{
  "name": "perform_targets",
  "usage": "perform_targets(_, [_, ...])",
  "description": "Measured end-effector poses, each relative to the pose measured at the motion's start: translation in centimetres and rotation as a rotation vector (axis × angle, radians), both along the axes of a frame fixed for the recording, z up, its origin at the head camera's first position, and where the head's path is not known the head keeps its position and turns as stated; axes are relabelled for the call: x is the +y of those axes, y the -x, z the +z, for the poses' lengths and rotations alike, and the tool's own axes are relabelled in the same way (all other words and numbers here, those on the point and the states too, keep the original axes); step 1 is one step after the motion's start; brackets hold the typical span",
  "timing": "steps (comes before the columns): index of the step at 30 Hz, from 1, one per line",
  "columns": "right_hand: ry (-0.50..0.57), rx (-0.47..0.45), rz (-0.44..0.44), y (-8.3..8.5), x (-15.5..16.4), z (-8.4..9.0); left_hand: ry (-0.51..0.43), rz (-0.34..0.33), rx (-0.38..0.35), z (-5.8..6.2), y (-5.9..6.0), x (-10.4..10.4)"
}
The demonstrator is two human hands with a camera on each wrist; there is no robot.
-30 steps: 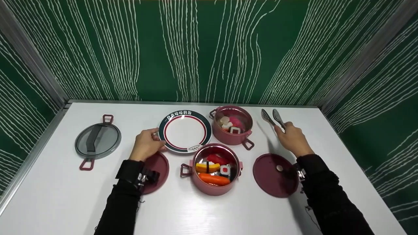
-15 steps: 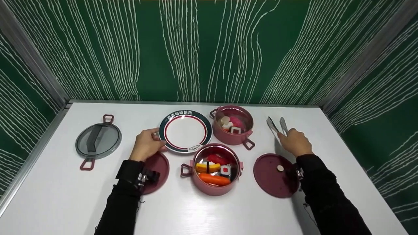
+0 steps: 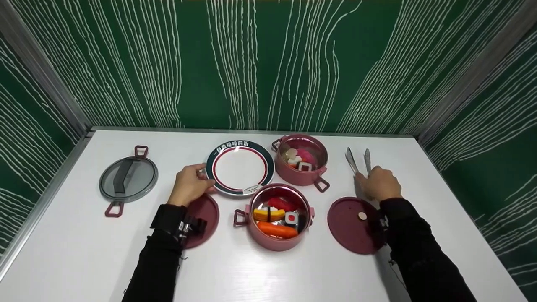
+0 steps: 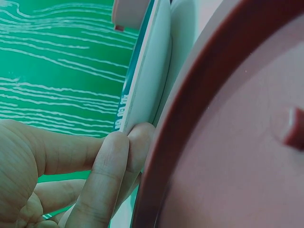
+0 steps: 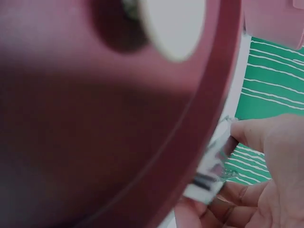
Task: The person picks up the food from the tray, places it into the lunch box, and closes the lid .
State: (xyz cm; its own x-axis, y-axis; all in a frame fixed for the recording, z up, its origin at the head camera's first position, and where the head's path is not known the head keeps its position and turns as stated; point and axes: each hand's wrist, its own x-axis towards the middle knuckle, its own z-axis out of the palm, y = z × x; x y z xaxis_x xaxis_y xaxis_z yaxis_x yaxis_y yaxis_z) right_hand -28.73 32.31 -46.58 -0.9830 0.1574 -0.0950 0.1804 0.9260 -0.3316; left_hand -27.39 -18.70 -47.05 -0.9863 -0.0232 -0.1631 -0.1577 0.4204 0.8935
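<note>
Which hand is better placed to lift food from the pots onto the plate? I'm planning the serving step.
Probably the right hand: it already grips the tongs beside the pots. The left hand holds the plate.

Black long sleeves, a small black camera strapped at each wrist, bare hands.

Even bright light; wrist views blurred close-up.

Left hand [image 3: 188, 185] pinches with curled fingers [image 4: 102, 175]; right hand [image 3: 379, 183] grips (sleeves black).
</note>
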Motion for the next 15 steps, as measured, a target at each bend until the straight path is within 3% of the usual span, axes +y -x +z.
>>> perform_targets(8, [-0.012,0.034,0.007,-0.03,-0.28,-0.33,0.058,-0.008,0.017,0.09,0.04,0.04])
perform_targets(15, [-0.018,0.052,0.014,-0.50,-0.76,-0.26,0.045,-0.003,0.012,-0.11,0.07,-0.02])
